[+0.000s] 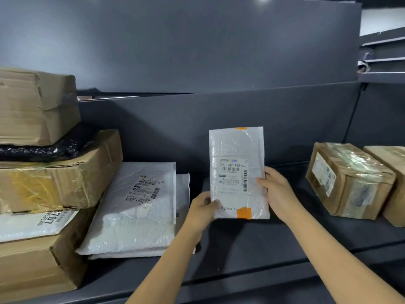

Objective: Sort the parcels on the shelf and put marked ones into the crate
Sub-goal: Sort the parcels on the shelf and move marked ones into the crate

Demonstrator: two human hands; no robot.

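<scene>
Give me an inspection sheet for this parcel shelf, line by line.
Surface: dark grey shelf, parcels at both ends.
Job's things: held mailer upright, label facing the camera, orange tape top and bottom; flat mailers leaning on the cardboard stack at left; taped box and another box at right; crate not in view.
Clutter: black bag wedged between boxes in the stack.
Grips: left hand pinches the mailer's lower left corner; right hand holds its right edge.
Cables: nothing seen.
Surroundings: grey back panel; more shelving upper right.
</scene>
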